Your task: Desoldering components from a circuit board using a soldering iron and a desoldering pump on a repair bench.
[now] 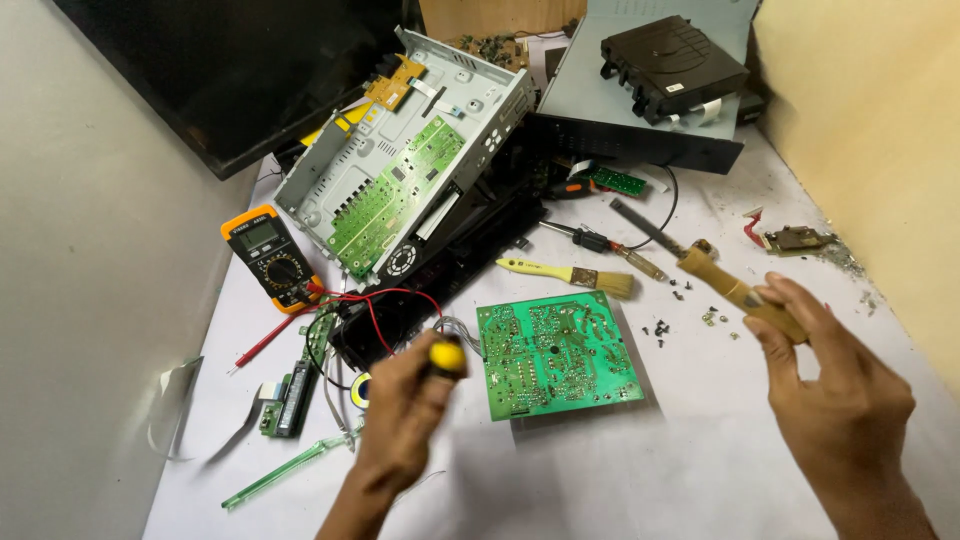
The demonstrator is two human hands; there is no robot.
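Orange multimeter point(268, 255) with red leads point(385, 300), left. Opened metal chassis point(400, 150) bearing green boards, tilted, centre. Yellow-handled brush point(570, 273) beside loose screws point(662, 328). Black drive unit point(672, 62) on grey casing, rear of table point(700, 440).

The white-covered bench point(700, 450) carried a green circuit board point(556, 355). Just beyond the board lay a yellow-handled brush point(570, 273); far to its left sat an orange multimeter point(270, 257); small screws point(662, 327) lay scattered near its right edge.

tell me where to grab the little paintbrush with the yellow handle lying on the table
Take the paintbrush by its yellow handle, the left end, coming from above. It lies flat and nearly level, bristles to the right near loose screws, while the handle end has bare table around it. The left hand, holding a yellow-capped tool, is nearer.
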